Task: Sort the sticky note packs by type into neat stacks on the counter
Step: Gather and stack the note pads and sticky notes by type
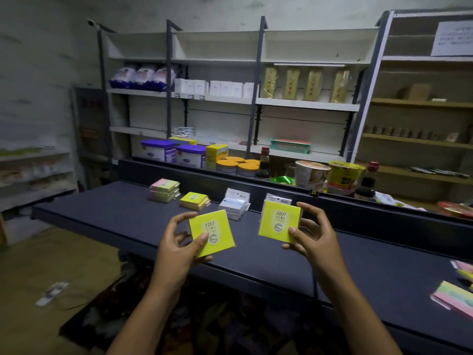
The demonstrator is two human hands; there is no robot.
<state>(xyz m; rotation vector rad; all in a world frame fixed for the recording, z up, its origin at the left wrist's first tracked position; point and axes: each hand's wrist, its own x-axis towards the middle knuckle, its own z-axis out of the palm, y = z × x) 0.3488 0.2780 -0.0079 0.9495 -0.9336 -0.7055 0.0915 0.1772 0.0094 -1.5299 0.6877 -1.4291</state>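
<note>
My left hand (179,243) pinches a yellow sticky note pack (217,233) marked 2207, held above the counter's near edge. My right hand (311,230) grips a second yellow pack (276,224) with the same label, tilted upright. On the dark counter (358,254) behind them stand three stacks: pastel multicolour packs (164,190) at the left, yellow packs (194,201) beside them, and white-blue packs (234,204) in the middle. Another white-blue pack (277,198) shows partly behind the right-hand yellow pack.
Loose pastel packs (455,297) lie at the counter's right end. A raised ledge behind the counter carries jars, tins, bottles and noodle cups (311,175). Shelving (230,98) with goods fills the back wall. The floor (51,278) lies at the lower left.
</note>
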